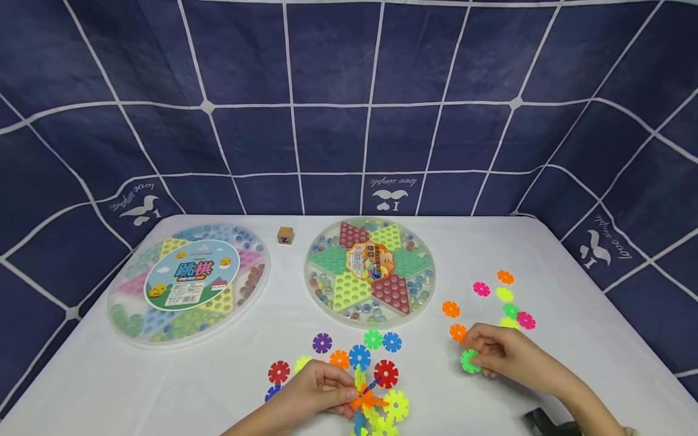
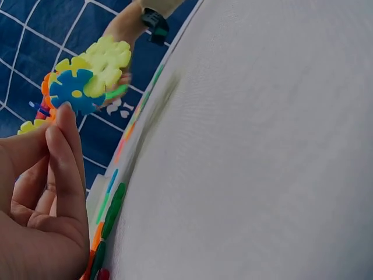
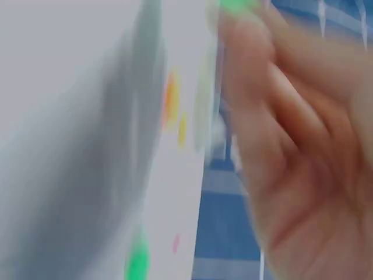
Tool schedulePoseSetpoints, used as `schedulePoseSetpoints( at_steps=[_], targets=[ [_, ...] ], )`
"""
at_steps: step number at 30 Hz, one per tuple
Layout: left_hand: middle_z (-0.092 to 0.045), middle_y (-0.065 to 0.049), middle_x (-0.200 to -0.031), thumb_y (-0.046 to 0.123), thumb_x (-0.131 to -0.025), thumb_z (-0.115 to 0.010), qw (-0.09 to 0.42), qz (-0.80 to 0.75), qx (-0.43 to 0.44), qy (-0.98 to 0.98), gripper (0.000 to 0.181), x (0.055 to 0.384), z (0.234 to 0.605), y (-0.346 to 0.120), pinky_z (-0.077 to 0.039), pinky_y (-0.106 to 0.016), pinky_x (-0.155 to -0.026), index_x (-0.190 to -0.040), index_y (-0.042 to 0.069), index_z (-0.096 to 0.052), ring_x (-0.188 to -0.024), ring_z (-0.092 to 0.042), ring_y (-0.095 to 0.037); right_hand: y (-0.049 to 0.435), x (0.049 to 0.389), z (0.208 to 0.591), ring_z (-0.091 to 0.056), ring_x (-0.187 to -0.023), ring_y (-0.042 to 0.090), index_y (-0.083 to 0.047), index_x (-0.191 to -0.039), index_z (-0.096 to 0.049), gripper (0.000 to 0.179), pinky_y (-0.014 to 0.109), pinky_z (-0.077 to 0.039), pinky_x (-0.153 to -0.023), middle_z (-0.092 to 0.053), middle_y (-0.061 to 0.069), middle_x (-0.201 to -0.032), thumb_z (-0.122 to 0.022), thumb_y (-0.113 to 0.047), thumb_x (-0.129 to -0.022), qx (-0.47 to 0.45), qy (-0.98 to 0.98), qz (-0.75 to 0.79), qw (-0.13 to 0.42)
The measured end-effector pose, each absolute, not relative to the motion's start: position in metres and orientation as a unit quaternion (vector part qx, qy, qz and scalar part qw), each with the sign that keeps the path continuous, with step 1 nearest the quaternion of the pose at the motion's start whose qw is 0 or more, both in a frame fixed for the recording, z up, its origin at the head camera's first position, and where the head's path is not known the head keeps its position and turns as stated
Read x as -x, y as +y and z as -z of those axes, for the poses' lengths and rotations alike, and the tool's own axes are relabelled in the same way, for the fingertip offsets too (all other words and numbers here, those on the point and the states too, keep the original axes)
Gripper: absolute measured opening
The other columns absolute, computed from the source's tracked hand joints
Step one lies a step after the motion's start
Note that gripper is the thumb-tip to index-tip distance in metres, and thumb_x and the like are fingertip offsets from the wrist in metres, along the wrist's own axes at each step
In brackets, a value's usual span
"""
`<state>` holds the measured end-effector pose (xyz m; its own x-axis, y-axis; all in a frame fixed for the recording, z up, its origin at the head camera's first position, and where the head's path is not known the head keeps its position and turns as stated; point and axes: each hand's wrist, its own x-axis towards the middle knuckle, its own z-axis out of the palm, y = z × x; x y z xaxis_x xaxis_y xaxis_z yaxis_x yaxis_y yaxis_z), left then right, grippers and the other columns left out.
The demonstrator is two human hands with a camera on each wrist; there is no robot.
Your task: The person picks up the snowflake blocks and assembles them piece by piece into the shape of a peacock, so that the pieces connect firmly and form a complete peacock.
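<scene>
Where right fingers pinch, a green disc protrudes.

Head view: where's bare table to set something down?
Free: front left, between left game board and left hand; between left game board and right game board, in front of wooden cube; back right, behind scattered discs. Crowded: around left hand and beyond right hand.

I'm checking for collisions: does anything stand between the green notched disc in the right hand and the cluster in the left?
Nothing visible: the head view shows only white tabletop between the green notched disc in the right hand and the disc cluster in the left hand.
</scene>
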<state>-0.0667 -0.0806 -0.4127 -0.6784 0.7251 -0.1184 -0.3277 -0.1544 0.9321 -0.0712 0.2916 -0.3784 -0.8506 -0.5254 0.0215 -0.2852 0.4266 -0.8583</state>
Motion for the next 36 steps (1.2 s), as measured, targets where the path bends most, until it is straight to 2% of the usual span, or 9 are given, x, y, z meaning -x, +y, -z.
schedulePoseSetpoints(
  at_steps=[4, 8, 11, 16, 20, 27, 31, 34, 36],
  targets=[
    [-0.066, -0.009, -0.084, 0.007, -0.092, -0.06, 0.361, -0.728, -0.199, 0.548, 0.03, 0.067, 0.413, -0.081, -0.054, -0.023, -0.069, -0.103, -0.02, -0.056, -0.071, -0.065, -0.011, 0.241, 0.074, 0.369, -0.059, -0.059, 0.017, 0.009, -0.105, -0.057, 0.019, 0.035, -0.054, -0.053, -0.061, 0.014, -0.075, -0.06, -0.003, -0.09, 0.218, 0.772, 0.587, 0.109],
    [-0.065, -0.006, -0.083, 0.008, -0.092, -0.059, 0.369, -0.714, -0.208, 0.558, 0.029, 0.067, 0.413, -0.079, -0.053, -0.021, -0.068, -0.102, -0.019, -0.056, -0.069, -0.064, -0.01, 0.199, 0.081, 0.369, -0.059, -0.062, 0.013, 0.012, -0.109, -0.056, 0.023, 0.036, -0.055, -0.055, -0.059, 0.022, -0.075, -0.058, -0.001, -0.091, 0.237, 0.732, 0.632, 0.094],
    [-0.066, -0.011, -0.084, 0.008, -0.092, -0.06, 0.366, -0.709, -0.21, 0.565, 0.026, 0.066, 0.414, -0.078, -0.054, -0.023, -0.069, -0.101, -0.016, -0.059, -0.068, -0.063, -0.01, 0.179, 0.086, 0.373, -0.059, -0.063, 0.013, 0.012, -0.112, -0.055, 0.025, 0.035, -0.055, -0.056, -0.058, 0.022, -0.077, -0.059, 0.0, -0.09, 0.244, 0.715, 0.65, 0.083],
    [-0.066, -0.021, -0.085, 0.005, -0.091, -0.061, 0.362, -0.71, -0.222, 0.562, 0.024, 0.066, 0.415, -0.077, -0.054, -0.023, -0.068, -0.1, -0.017, -0.06, -0.067, -0.064, -0.01, 0.167, 0.09, 0.383, -0.057, -0.061, 0.01, 0.013, -0.104, -0.057, 0.018, 0.027, -0.054, -0.056, -0.061, 0.01, -0.076, -0.059, 0.002, -0.089, 0.24, 0.687, 0.681, 0.082],
    [-0.066, -0.023, -0.086, 0.006, -0.09, -0.061, 0.368, -0.712, -0.228, 0.553, 0.028, 0.064, 0.415, -0.077, -0.054, -0.022, -0.067, -0.101, -0.019, -0.059, -0.067, -0.064, -0.009, 0.163, 0.088, 0.388, -0.056, -0.06, 0.009, 0.013, -0.103, -0.06, 0.016, 0.025, -0.053, -0.055, -0.064, 0.003, -0.079, -0.057, 0.002, -0.091, 0.244, 0.671, 0.696, 0.076],
    [-0.067, -0.018, -0.084, 0.011, -0.089, -0.064, 0.386, -0.703, -0.231, 0.551, 0.029, 0.063, 0.414, -0.078, -0.054, -0.022, -0.067, -0.099, -0.017, -0.062, -0.067, -0.064, -0.008, 0.161, 0.086, 0.393, -0.057, -0.061, 0.009, 0.011, -0.103, -0.061, 0.016, 0.025, -0.053, -0.057, -0.065, 0.003, -0.082, -0.057, 0.001, -0.091, 0.254, 0.661, 0.701, 0.089],
    [-0.067, -0.017, -0.082, 0.011, -0.089, -0.065, 0.39, -0.701, -0.232, 0.55, 0.031, 0.064, 0.414, -0.079, -0.054, -0.022, -0.066, -0.098, -0.017, -0.061, -0.067, -0.064, -0.008, 0.159, 0.085, 0.394, -0.059, -0.063, 0.009, 0.012, -0.104, -0.058, 0.017, 0.027, -0.054, -0.059, -0.062, 0.019, -0.077, -0.056, 0.001, -0.092, 0.251, 0.651, 0.71, 0.097],
    [-0.068, -0.011, -0.08, 0.011, -0.089, -0.064, 0.392, -0.704, -0.231, 0.545, 0.031, 0.064, 0.414, -0.079, -0.054, -0.022, -0.067, -0.099, -0.018, -0.061, -0.067, -0.064, -0.008, 0.158, 0.084, 0.394, -0.06, -0.064, 0.01, 0.012, -0.105, -0.057, 0.017, 0.029, -0.055, -0.059, -0.057, 0.027, -0.076, -0.056, 0.001, -0.092, 0.252, 0.644, 0.716, 0.099],
    [-0.068, -0.007, -0.08, 0.011, -0.089, -0.064, 0.394, -0.709, -0.228, 0.539, 0.032, 0.063, 0.413, -0.079, -0.054, -0.022, -0.067, -0.1, -0.019, -0.06, -0.067, -0.064, -0.008, 0.158, 0.084, 0.394, -0.059, -0.064, 0.01, 0.011, -0.105, -0.057, 0.017, 0.029, -0.055, -0.059, -0.06, 0.02, -0.077, -0.056, 0.001, -0.092, 0.253, 0.642, 0.717, 0.097]
  ],
)
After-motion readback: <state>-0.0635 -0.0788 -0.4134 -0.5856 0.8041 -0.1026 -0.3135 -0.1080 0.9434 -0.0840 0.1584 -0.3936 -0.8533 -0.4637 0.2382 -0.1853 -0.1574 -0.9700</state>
